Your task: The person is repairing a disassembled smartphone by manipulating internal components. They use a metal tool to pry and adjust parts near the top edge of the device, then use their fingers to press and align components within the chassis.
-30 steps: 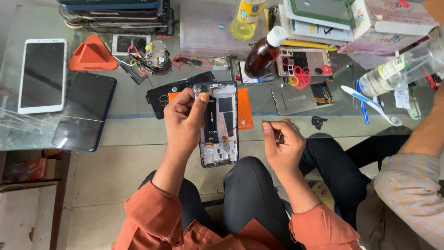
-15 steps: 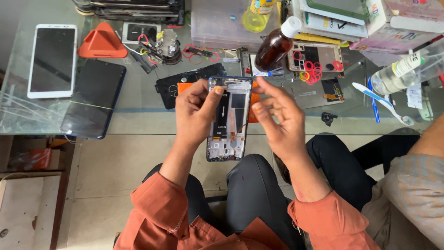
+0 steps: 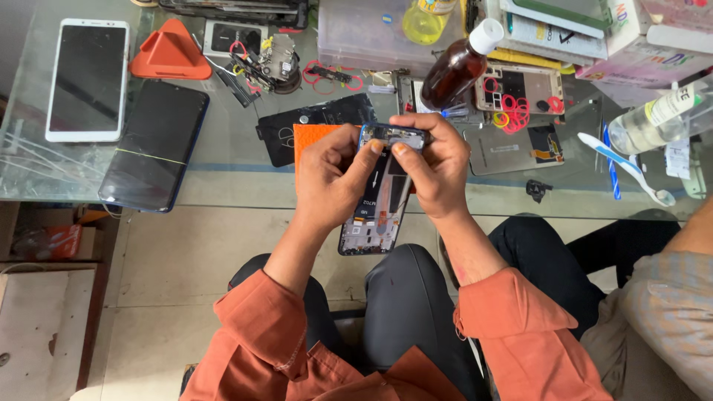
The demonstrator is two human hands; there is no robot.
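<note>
Opened phone body (image 3: 375,212), back cover off, inner boards showing, held up over the person's lap at the near edge of the glass tabletop (image 3: 223,186). It stands roughly lengthwise away from the person, far end slightly raised.

Left hand (image 3: 330,182): fingers wrapped round the left side of the phone body, thumb laid across its upper part, tip near the far end. Grasping firmly.

Right hand (image 3: 434,167): fingers curled over the far end of the phone body, thumb pressed on the inner face close to the left thumb. Also grasping it. Both thumbs almost touch near the top edge.

Orange sleeves on both forearms; dark trousers below.

On the tabletop, behind the hands: an orange flat pad (image 3: 308,141) partly hidden by the left hand, on a black phone back panel (image 3: 312,122). Far left: white smartphone (image 3: 88,78) face up, with a dark smartphone (image 3: 154,154) just beside it, nearer. Orange triangular stand (image 3: 171,52) farther back. Brown bottle with white cap (image 3: 457,67) lies tilted beyond the right hand. Pink phone frame (image 3: 520,93) with small red rings to its right. Toothbrush (image 3: 624,167) at the far right, near a clear plastic bottle (image 3: 657,119).

Another person's sleeve (image 3: 668,312) enters at the right edge.
</note>
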